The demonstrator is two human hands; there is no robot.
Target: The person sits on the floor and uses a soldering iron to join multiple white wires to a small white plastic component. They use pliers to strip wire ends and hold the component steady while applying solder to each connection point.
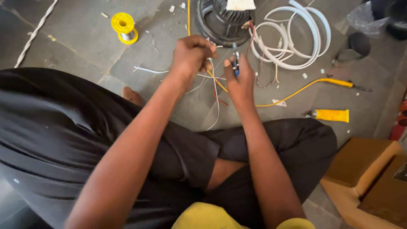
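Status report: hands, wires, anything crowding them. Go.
Left hand closed on thin wires. Right hand gripping small blue-handled tool. White cable coil close beyond.

Spool (124,27) far left, speaker (222,21) centre, tubing coil (292,36) right.

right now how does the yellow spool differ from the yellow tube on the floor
The yellow spool is round with flanges and lies far left, beyond the left hand. The yellow tube is flat and long, lying on its side to the right of the right hand. Both are yellow and rest untouched on the grey stone floor.
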